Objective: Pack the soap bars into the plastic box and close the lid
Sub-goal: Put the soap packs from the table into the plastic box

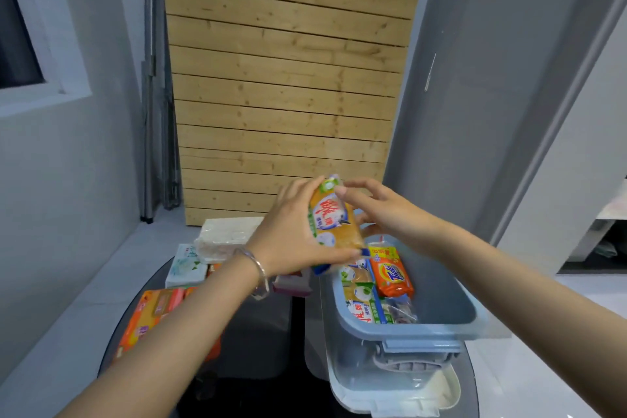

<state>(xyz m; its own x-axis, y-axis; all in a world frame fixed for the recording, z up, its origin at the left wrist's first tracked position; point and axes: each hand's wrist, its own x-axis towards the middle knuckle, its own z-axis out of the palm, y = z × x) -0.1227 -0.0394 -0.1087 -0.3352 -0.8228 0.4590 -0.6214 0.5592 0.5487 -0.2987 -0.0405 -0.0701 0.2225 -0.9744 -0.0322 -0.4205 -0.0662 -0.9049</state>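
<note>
Past my left forearm (176, 329), my left hand (288, 234) grips a soap bar (330, 224) over the plastic box (424, 327). My right hand (383, 210), fingers spread, touches its partly hidden far edge.

One head-worn wide-angle view, looking forward and down; dark round table (264, 349) close below, wooden slat panel (285, 78) farther ahead.
</note>
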